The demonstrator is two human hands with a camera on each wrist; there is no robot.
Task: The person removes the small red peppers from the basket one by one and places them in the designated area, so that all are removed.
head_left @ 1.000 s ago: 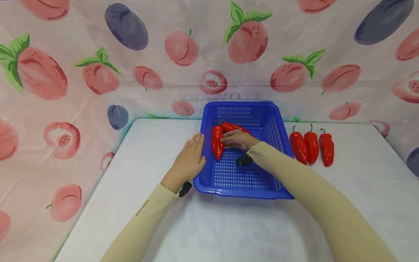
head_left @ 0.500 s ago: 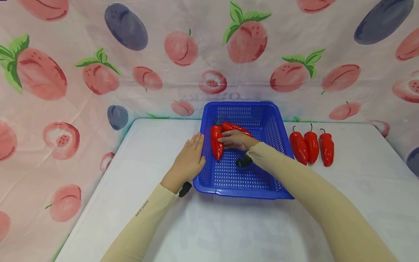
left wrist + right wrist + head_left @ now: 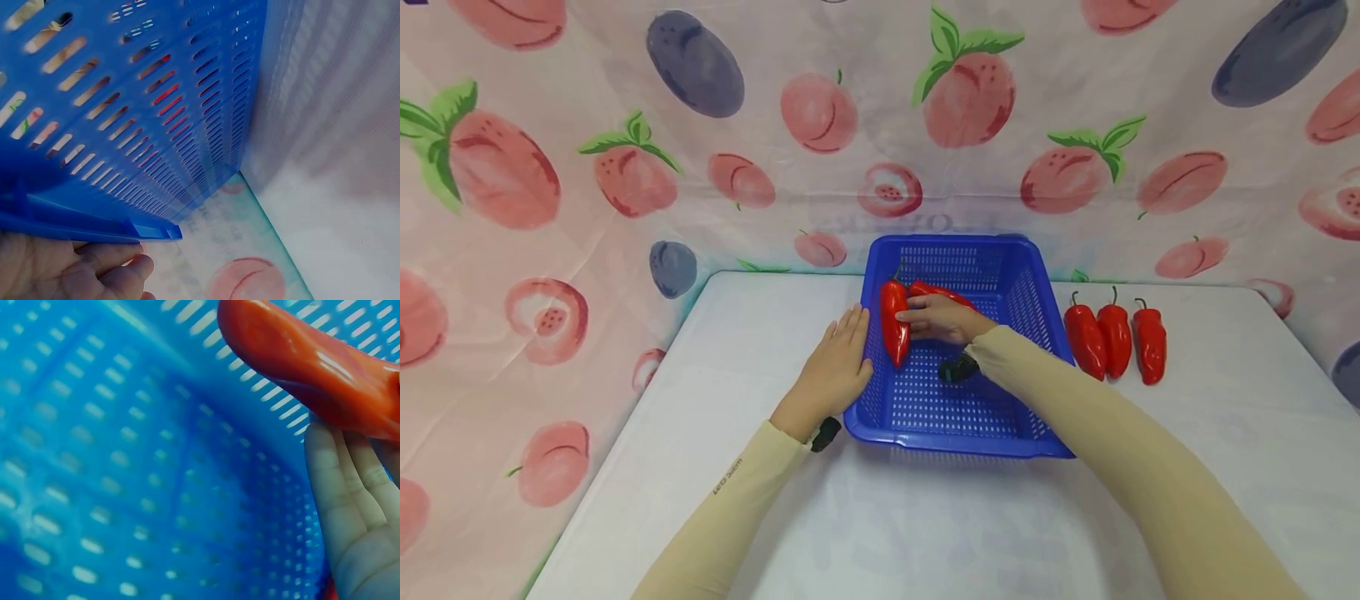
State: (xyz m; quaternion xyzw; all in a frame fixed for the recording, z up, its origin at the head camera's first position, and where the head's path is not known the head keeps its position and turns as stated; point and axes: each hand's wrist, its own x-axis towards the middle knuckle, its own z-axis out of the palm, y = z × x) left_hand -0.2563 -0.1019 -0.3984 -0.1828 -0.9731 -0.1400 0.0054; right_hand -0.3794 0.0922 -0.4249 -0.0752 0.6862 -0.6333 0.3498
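Observation:
A blue plastic basket (image 3: 958, 442) with slotted walls stands on the white table. My left hand (image 3: 831, 371) lies along its left side with straight fingers; the left wrist view shows those fingers (image 3: 119, 265) at the rim's underside. Inside the basket, my right hand (image 3: 943, 318) holds a long red pepper (image 3: 893, 337) near the left wall, one fingertip over its top. In the right wrist view the other fingers (image 3: 325, 469) reach nearly straight to the side of that pepper (image 3: 300, 359). A second red pepper (image 3: 936, 290) lies behind, partly hidden by the hand.
On the table right of the basket lie 3 red peppers: one near the basket (image 3: 1084, 337), a middle pepper (image 3: 1115, 337) and an outer pepper (image 3: 1149, 343). A fruit-printed cloth (image 3: 760, 108) hangs behind and to the left.
The pepper at my right hand has shifted slightly left and turned a little, its stem end swinging. My right fingertips have moved slightly left with it. The left hand stays at the basket's side.

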